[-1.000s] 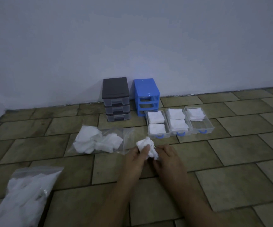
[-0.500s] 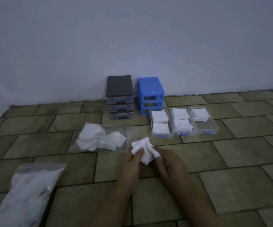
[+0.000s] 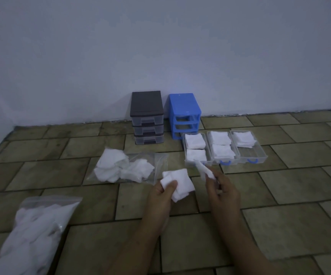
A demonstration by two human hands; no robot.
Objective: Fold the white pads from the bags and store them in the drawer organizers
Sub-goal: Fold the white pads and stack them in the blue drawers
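Observation:
My left hand [image 3: 161,197] grips a crumpled white pad [image 3: 180,182] just above the tiled floor. My right hand [image 3: 221,190] pinches a second thin white pad [image 3: 203,169], lifted apart from the first. Behind them lie three clear drawers on the floor: the left drawer [image 3: 184,148] and the middle drawer [image 3: 232,148] each hold two folded pads, the right drawer [image 3: 260,153] holds one at its far end. An open clear bag [image 3: 158,161] with loose pads lies to the left. A fuller bag [image 3: 33,233] sits at the near left.
A black-topped drawer organizer [image 3: 147,118] with its drawers in place stands against the wall. Beside it stands a blue organizer frame [image 3: 184,114] with its slots vacant. The wall [image 3: 160,46] closes off the far side of the floor.
The bundle held by both hands has been separated: my right hand pulled one pad up and to the right while my left hand kept the other. The view has shifted slightly.

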